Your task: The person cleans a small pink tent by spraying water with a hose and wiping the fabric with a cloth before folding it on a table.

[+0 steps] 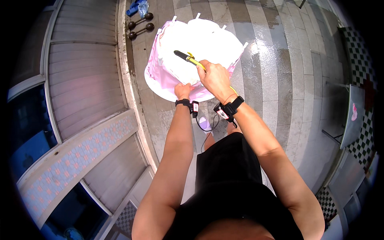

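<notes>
The work in hand seems to be hosing down or rinsing a pink tub (158, 76), judging by what the right hand holds and by the wet sheen on the floor (254, 108). The tub stands on the floor toward its far left side, near the wall's foot, and has a pale band round its base and several white tabs (198, 16) sticking up along its far and right edges. The left hand (183, 91) is at the tub's near edge, its fingers curled and apparently pinching the material there, though the fingertips are partly hidden. The right hand (216, 80) has its fingers wrapped round what looks like a black-and-yellow spray nozzle (190, 59), which reaches over the tub from its near right edge with the black tip aimed far and left; a yellow hose (233, 90) shows by the wrist. No jet can be made out against the glare. The next move probably calls for steadying the edge with the left hand while the right swings the tip across the white part. As for contents, the tub's upper part is so washed out by light that whether it holds water or folded cloth cannot be told. Beyond its far left edge, dumbbells (141, 31) lie on the floor near a blue plastic bag (143, 8).
</notes>
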The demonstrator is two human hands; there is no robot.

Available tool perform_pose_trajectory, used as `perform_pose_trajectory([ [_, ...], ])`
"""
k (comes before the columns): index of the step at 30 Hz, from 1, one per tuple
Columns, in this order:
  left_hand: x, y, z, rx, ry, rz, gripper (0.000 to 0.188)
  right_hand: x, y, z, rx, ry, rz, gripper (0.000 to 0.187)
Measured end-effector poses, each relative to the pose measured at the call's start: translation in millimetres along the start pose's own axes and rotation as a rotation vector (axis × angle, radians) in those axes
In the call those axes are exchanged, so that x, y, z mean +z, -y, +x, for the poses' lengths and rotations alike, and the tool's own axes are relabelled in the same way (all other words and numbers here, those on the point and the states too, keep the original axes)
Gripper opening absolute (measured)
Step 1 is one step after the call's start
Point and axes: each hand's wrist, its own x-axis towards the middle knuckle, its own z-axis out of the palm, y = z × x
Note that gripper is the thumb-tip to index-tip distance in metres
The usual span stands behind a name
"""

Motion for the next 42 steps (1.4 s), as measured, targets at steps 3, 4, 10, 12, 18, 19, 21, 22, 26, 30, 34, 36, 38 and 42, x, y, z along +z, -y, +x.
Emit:
perform_pose_trajectory([
  [3, -6, 8, 5, 0.015, -0.001, -0.005, 0.013, 0, 7, -4, 0.017, -0.011, 0.032, 0.024],
  [4, -6, 9, 6, 0.017, 0.001, -0.007, 0.013, 1, 7, -5, 0.01, 0.0, 0.031, 0.024],
  [10, -4, 12, 6, 0.019, -0.001, 0.021, 0.016, 2, 13, -9, -0.004, 0.017, 0.061, 0.024],
  [12, -4, 11, 5, 0.027, -0.009, 0.022, 0.015, 2, 13, -9, -0.017, 0.001, 0.066, 0.024],
  [18, -6, 8, -4, 0.052, -0.059, 0.113, 0.009, 5, 23, -5, -0.005, 0.026, 0.075, 0.024],
  [19, -6, 7, -5, 0.049, -0.051, 0.087, 0.008, 5, 23, -6, -0.008, 0.029, 0.066, 0.024],
  [21, -8, 5, -7, 0.044, -0.043, 0.061, 0.01, 6, 23, -7, -0.013, 0.036, 0.05, 0.024],
  [22, -7, 5, -8, 0.038, -0.04, 0.057, 0.013, 6, 22, -9, -0.026, 0.045, 0.046, 0.024],
  [26, -13, 5, -7, 0.032, -0.04, 0.051, 0.016, 9, 19, -14, -0.065, 0.051, 0.045, 0.023],
  [30, -11, 4, -11, 0.03, -0.039, 0.066, 0.017, 8, 21, -11, -0.052, 0.038, 0.045, 0.023],
  [34, -13, 6, -8, 0.05, -0.019, 0.016, 0.016, 13, 23, -7, -0.058, 0.032, 0.031, 0.023],
  [36, -16, 11, -5, 0.05, -0.015, 0.031, 0.014, 15, 26, -5, -0.036, 0.012, 0.034, 0.024],
  [38, -17, 14, -2, 0.034, -0.011, 0.058, 0.012, 17, 24, 3, 0.002, -0.027, 0.032, 0.024],
  [42, -13, 11, -5, -0.003, -0.003, 0.027, 0.01, 17, 12, 23, 0.058, -0.107, -0.001, 0.024],
])
